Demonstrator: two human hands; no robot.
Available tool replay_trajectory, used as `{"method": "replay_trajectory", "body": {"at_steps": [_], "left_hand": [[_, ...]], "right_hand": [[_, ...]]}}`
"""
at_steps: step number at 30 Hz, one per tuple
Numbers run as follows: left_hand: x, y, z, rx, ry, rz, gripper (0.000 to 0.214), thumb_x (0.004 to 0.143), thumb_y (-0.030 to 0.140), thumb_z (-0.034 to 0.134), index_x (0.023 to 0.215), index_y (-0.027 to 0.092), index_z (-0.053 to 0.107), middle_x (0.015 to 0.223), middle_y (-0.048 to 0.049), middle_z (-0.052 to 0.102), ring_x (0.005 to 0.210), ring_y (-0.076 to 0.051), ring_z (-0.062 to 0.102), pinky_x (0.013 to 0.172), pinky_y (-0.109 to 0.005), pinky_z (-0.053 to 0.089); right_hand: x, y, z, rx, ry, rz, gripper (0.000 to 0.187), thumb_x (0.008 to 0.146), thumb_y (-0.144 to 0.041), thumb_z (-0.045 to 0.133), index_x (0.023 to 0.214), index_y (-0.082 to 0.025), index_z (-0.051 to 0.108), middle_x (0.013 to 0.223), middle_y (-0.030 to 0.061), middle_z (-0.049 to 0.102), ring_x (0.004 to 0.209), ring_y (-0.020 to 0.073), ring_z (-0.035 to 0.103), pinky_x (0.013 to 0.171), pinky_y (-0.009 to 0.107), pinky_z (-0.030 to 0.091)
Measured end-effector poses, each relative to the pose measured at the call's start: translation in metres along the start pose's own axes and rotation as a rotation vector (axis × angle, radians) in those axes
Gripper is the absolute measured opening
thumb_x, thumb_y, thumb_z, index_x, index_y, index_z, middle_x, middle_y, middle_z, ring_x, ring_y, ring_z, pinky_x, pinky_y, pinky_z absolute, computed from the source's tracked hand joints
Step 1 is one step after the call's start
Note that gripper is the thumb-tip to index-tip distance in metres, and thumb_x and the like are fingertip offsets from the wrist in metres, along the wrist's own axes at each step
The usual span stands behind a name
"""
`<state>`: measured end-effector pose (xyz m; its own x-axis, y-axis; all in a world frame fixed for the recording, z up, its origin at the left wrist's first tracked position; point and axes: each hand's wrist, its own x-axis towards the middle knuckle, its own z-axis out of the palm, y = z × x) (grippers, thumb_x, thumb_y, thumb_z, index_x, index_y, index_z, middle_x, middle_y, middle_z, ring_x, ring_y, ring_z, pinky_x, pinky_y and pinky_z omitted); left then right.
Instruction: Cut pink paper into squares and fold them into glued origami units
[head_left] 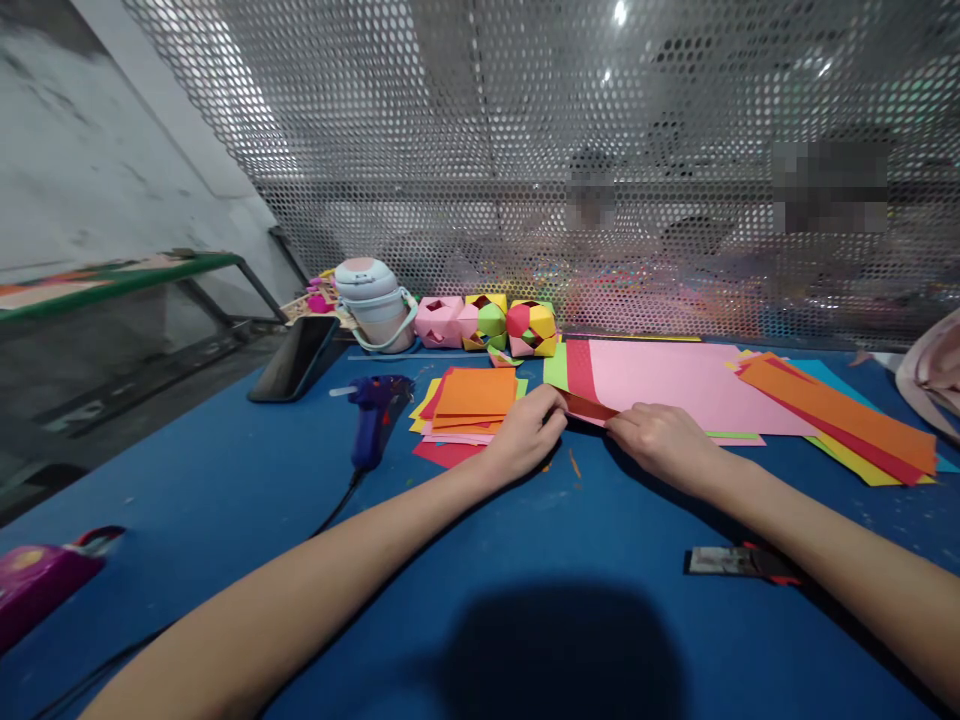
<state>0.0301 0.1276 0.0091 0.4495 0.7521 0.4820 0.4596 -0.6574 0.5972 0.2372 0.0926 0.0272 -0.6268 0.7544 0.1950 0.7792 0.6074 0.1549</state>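
Holding a paper strip [589,404]

Pinching one end with left hand [534,422], the other with right hand [664,438], just before a pink sheet [667,380]. Beside left hand, orange-topped paper squares [476,393]. Farther back, a lidded bottle [375,311]; cannot see inside.

Near middle of table [420,560] is offering room. Cutter [724,561] is obstructing near right, glue gun [368,425] left. Paper strip [589,405] is bridging left hand [529,432] and right hand [664,442]; paper balls [491,326], mesh wall [420,130] are closing far side.

Purple object [46,588] only partly in view (left edge)
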Motion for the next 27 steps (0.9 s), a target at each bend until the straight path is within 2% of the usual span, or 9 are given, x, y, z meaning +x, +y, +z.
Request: {"method": "replay_trajectory", "body": {"at_steps": [4,10,18,27], "left_hand": [[0.001,-0.001,-0.002,-0.069,0.010,-0.028,0.011,0.079,0.013,0.041,0.078,0.017,0.052,0.079,-0.0024,0.058,0.077,-0.016,0.055,0.074,-0.027,0.044],[0.003,-0.007,-0.003,-0.279,-0.035,-0.182,0.017,0.085,0.026,0.043,0.091,0.017,0.057,0.086,-0.0027,0.061,0.084,-0.017,0.058,0.078,-0.027,0.044],[0.005,-0.008,-0.002,-0.334,-0.036,-0.227,0.021,0.087,0.031,0.041,0.081,0.017,0.057,0.076,-0.0005,0.058,0.075,-0.015,0.055,0.074,-0.026,0.043],[0.005,-0.008,-0.002,-0.344,-0.025,-0.229,0.020,0.086,0.028,0.043,0.080,0.017,0.058,0.081,-0.0010,0.063,0.079,-0.015,0.058,0.078,-0.026,0.045]], "right_hand": [[0.000,0.003,0.003,0.094,0.024,0.091,0.024,0.090,-0.016,0.045,0.082,-0.013,0.067,0.079,0.0112,0.070,0.073,0.0203,0.062,0.063,0.028,0.041],[0.001,0.012,0.008,0.347,0.052,0.212,0.021,0.089,-0.024,0.050,0.089,-0.018,0.069,0.087,0.0056,0.073,0.076,0.0173,0.065,0.068,0.027,0.046],[0.003,0.016,0.002,0.601,-0.002,0.224,0.019,0.087,-0.025,0.052,0.082,-0.016,0.069,0.083,0.0049,0.069,0.075,0.0155,0.063,0.069,0.025,0.046],[0.003,0.016,0.001,0.685,-0.025,0.235,0.020,0.086,-0.025,0.051,0.082,-0.015,0.068,0.083,0.0060,0.068,0.076,0.0164,0.061,0.070,0.028,0.045]]}}
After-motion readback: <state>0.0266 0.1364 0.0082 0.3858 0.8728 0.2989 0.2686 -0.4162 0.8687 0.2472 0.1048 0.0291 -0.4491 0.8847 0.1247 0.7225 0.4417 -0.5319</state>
